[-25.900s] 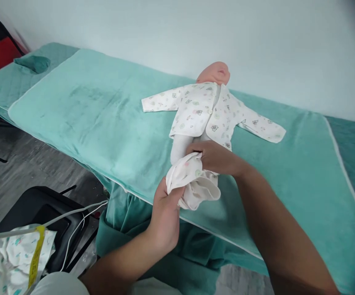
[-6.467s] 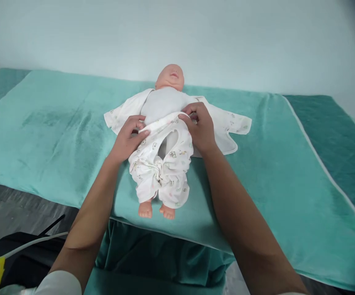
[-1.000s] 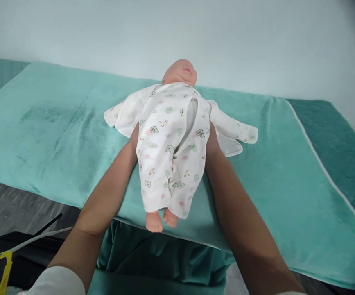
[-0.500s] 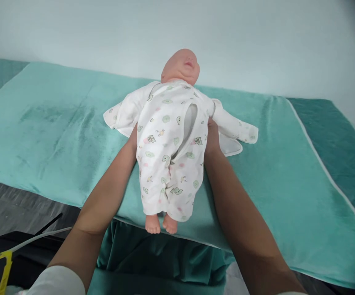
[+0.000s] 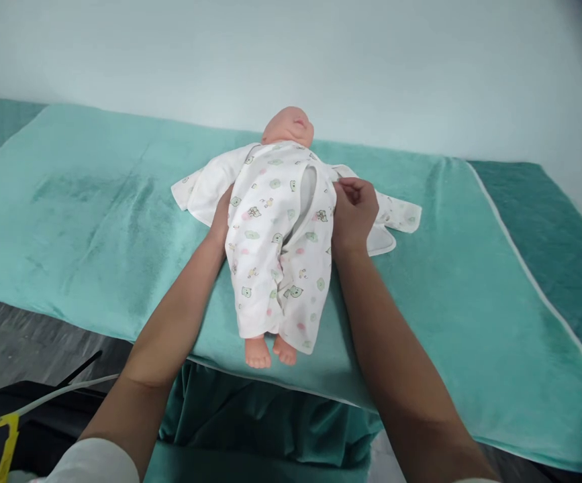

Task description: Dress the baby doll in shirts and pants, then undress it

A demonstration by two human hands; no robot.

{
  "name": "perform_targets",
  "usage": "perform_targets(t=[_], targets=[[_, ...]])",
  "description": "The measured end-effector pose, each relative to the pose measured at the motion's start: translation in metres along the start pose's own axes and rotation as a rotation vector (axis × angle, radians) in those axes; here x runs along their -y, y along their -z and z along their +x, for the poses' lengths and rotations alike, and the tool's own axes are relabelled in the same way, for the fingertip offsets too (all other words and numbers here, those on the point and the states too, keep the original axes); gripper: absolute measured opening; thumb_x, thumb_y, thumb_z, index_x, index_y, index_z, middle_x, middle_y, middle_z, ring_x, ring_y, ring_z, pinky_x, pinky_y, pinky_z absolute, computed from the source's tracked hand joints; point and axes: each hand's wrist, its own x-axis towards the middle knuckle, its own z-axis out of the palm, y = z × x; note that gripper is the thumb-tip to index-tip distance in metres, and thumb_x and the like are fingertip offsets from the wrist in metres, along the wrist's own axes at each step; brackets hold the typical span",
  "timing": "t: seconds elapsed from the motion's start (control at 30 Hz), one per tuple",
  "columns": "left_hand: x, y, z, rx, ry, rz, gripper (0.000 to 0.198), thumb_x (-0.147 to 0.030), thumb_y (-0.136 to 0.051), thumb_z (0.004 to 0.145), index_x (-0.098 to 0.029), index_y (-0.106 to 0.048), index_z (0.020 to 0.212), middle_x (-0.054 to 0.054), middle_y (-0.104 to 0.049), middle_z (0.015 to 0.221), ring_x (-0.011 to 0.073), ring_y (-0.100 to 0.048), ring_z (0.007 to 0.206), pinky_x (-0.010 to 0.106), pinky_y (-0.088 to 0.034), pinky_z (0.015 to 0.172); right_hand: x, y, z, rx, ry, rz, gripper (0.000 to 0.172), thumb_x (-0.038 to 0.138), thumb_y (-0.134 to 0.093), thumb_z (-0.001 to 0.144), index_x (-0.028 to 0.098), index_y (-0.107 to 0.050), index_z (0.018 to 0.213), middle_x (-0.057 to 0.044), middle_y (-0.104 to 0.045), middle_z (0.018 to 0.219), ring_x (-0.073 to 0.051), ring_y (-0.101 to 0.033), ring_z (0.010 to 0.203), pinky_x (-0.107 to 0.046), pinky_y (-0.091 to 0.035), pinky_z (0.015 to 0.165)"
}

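Observation:
A baby doll (image 5: 291,126) lies on its back on the green-covered bed, head toward the wall and bare feet toward me. It wears a white printed baby outfit (image 5: 270,228) with an oval opening down one side of the front. A white jacket lies spread beneath it, its sleeves (image 5: 404,213) out to both sides. My left hand (image 5: 223,213) rests against the doll's left-hand side in the picture, its fingers hidden behind the clothing. At the opposite side, my right hand (image 5: 355,211) has curled, closed fingers near the outfit's edge; what they hold, if anything, is hidden.
The green cover (image 5: 94,201) spreads along the bed, with a darker green section (image 5: 542,221) at the right. A pale wall (image 5: 291,54) stands behind. At lower left are a black object (image 5: 33,402), a pale tube (image 5: 69,384) and a yellow tag (image 5: 9,446).
The doll's head has lowered and its feet have shifted slightly away from me. My right hand has come out from behind the doll's side, its curled fingers now visible. My left hand stays beside it.

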Motion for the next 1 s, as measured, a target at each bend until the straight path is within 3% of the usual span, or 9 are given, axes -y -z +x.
perform_targets(t=[0.1,0.23,0.37,0.47,0.6,0.73,0.8,0.93,1.0], targets=[[-0.003,0.0,-0.003,-0.039,-0.135,0.08,0.019,-0.031,-0.063,0.087,-0.025,-0.073,0.102,0.001,-0.075,0.129,0.0253,-0.057,0.141,0.039,-0.04,0.126,0.003,-0.004,0.012,0.022,0.1,-0.017,0.012,0.033,-0.066,0.088,0.028,-0.067,0.1,-0.003,-0.07,0.101,-0.02,-0.068,0.102,-0.039,-0.055,0.101],[-0.013,0.0,-0.006,-0.211,-0.186,0.167,0.029,-0.034,-0.063,0.091,-0.026,-0.069,0.118,0.003,-0.072,0.137,0.0237,-0.057,0.14,0.037,-0.042,0.124,0.013,-0.017,0.034,0.231,0.128,-0.067,0.005,0.03,-0.07,0.084,0.028,-0.072,0.088,-0.003,-0.071,0.097,-0.021,-0.067,0.098,-0.041,-0.055,0.1],[-0.03,-0.002,0.011,-0.313,-0.323,0.293,0.022,-0.035,-0.061,0.095,-0.026,-0.07,0.113,0.004,-0.072,0.133,0.0219,-0.06,0.135,0.032,-0.045,0.118,0.013,-0.029,0.054,0.31,0.157,-0.107,0.002,0.028,-0.071,0.084,0.028,-0.07,0.082,-0.001,-0.071,0.096,-0.021,-0.065,0.096,-0.043,-0.054,0.101],[-0.043,-0.009,0.036,-0.194,-0.334,0.359,0.017,-0.034,-0.065,0.092,-0.022,-0.073,0.102,0.005,-0.075,0.119,0.0228,-0.065,0.121,0.033,-0.048,0.111,0.009,-0.03,0.062,0.356,0.123,-0.13,0.006,0.031,-0.07,0.087,0.027,-0.069,0.083,-0.001,-0.071,0.098,-0.02,-0.064,0.098,-0.042,-0.052,0.102],[-0.051,-0.02,0.065,0.049,-0.21,0.428,0.017,-0.036,-0.07,0.089,-0.019,-0.069,0.09,0.004,-0.073,0.098,0.021,-0.066,0.101,0.035,-0.052,0.098,0.013,-0.021,0.07,0.56,0.041,-0.121,0.016,0.039,-0.075,0.084,0.025,-0.068,0.086,-0.003,-0.074,0.114,-0.021,-0.064,0.107,-0.04,-0.051,0.104],[-0.05,-0.022,0.076,0.091,-0.139,0.468,0.026,-0.043,-0.069,0.092,-0.019,-0.061,0.088,0.003,-0.066,0.093,0.0192,-0.063,0.095,0.034,-0.051,0.091,0.018,-0.023,0.077,0.71,0.05,-0.116,0.027,0.046,-0.078,0.082,0.023,-0.064,0.079,-0.003,-0.074,0.119,-0.023,-0.064,0.113,-0.04,-0.05,0.104],[-0.047,-0.021,0.077,0.106,-0.133,0.468,0.024,-0.042,-0.068,0.093,-0.02,-0.059,0.089,0.003,-0.064,0.093,0.0189,-0.062,0.094,0.035,-0.05,0.09,0.016,-0.029,0.079,0.67,0.069,-0.079,0.031,0.047,-0.08,0.081,0.023,-0.061,0.076,-0.003,-0.073,0.109,-0.021,-0.066,0.105,-0.039,-0.053,0.097],[-0.045,-0.02,0.083,0.155,-0.149,0.457,0.018,-0.03,-0.069,0.091,-0.019,-0.057,0.082,0.002,-0.059,0.086,0.0187,-0.061,0.09,0.037,-0.051,0.09,0.004,-0.046,0.079,0.468,0.064,-0.072,0.035,0.049,-0.079,0.083,0.023,-0.057,0.076,0.0,-0.067,0.09,-0.016,-0.062,0.079,-0.035,-0.054,0.077],[-0.043,-0.019,0.089,0.153,-0.183,0.459,0.018,-0.022,-0.069,0.089,-0.019,-0.055,0.078,0.001,-0.056,0.081,0.0186,-0.061,0.089,0.038,-0.052,0.091,-0.001,-0.052,0.08,0.389,0.089,-0.094,0.035,0.05,-0.077,0.085,0.023,-0.056,0.076,0.001,-0.065,0.086,-0.016,-0.06,0.077,-0.035,-0.053,0.075]])
